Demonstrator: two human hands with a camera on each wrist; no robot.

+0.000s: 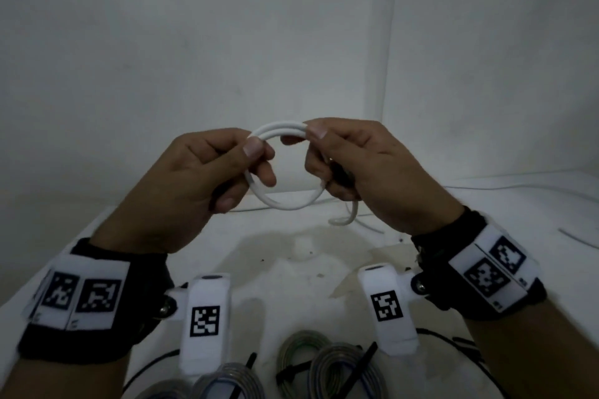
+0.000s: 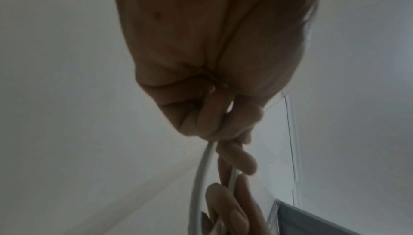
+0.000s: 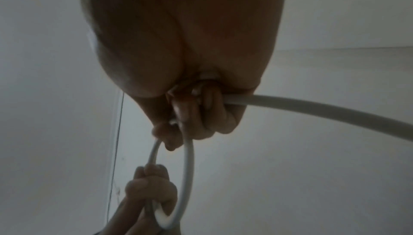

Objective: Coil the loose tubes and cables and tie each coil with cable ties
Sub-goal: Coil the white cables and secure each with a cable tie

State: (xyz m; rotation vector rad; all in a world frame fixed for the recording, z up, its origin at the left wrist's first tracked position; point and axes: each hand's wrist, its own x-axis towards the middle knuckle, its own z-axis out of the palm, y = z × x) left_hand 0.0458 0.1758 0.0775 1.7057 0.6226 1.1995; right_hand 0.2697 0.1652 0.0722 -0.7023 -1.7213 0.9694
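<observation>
A white tube point(image 1: 285, 204) is wound into a small round coil held up above the table between both hands. My left hand point(image 1: 249, 155) grips the coil's left side, thumb on top and fingers curled through the ring. My right hand point(image 1: 311, 139) pinches the top right of the coil, and its curled fingers also hold something dark that I cannot identify. A loose tube end point(image 1: 346, 219) hangs below the right hand. In the left wrist view the tube point(image 2: 198, 177) runs down from the curled fingers. In the right wrist view the coil point(image 3: 187, 168) loops below and a free length point(image 3: 312, 109) trails right.
Several grey coiled cables point(image 1: 343, 369) tied with black cable ties point(image 1: 291, 372) lie at the near edge of the white table point(image 1: 275, 256). Thin white lines point(image 1: 518, 188) lie along the table's far right. White walls stand behind.
</observation>
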